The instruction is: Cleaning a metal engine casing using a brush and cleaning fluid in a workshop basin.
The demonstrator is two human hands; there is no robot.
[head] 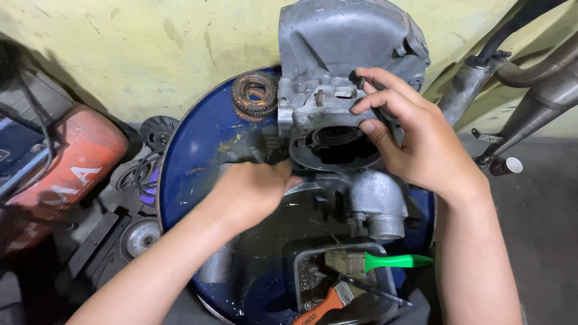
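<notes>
A grey metal engine casing (337, 54) stands on top of a blue drum (192, 162). My right hand (415, 138) grips the casing's right side, fingers on its upper edge and thumb by the round opening (334, 144). My left hand (253, 192) is blurred and reaches under the casing's lower left edge; whether it holds anything is hidden. A second grey cast part (376, 201) sits just below the casing.
A rusty gear cluster (254, 94) lies on the drum's far left. A dark tray (385, 283) at the drum's front holds a green-handled brush (391, 261) and an orange-handled brush (325, 307). Exhaust pipes (530, 90) stand right; a red tank (66, 162) and loose parts lie left.
</notes>
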